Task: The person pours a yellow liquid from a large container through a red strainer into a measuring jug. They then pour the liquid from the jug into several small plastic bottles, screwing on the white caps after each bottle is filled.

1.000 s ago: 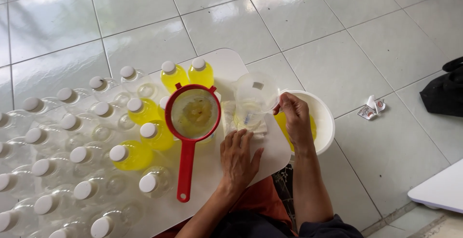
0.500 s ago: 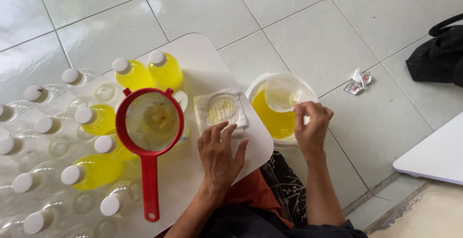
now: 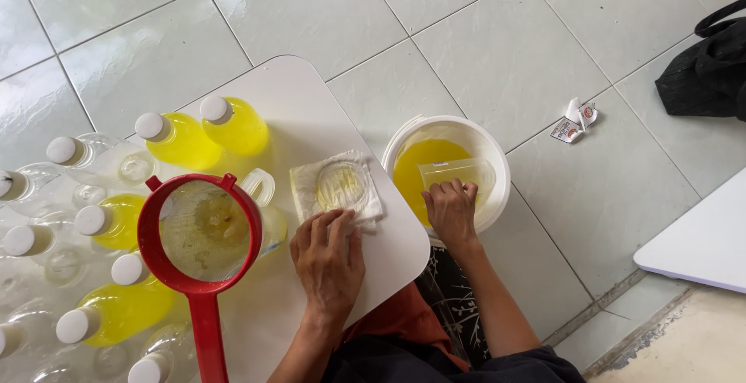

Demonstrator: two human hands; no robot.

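Clear plastic cup (image 3: 457,175) is tipped down into the white bucket (image 3: 497,158) of yellow liquid, which sits on the floor just right of the table. The right hand (image 3: 451,210) has its fingers curled over the cup's near side, gripping it. The left hand (image 3: 329,257) lies flat, fingers spread and holding nothing, pressing the near edge of a stained white cloth (image 3: 336,187) on the white table (image 3: 311,119).

Left of the cloth, a red strainer (image 3: 200,231) rests on top of a bottle (image 3: 263,196), with capped bottles (image 3: 203,130) all around, some yellow, some empty.

Risk, I'd say: a full cup lifted over that gap could drip on the floor, and an elbow could knock the strainer off its perch.

Floor is glossy pale tile, so spills would be slick. Crumpled wrapper (image 3: 573,120) and a black bag (image 3: 707,68) lie far right.
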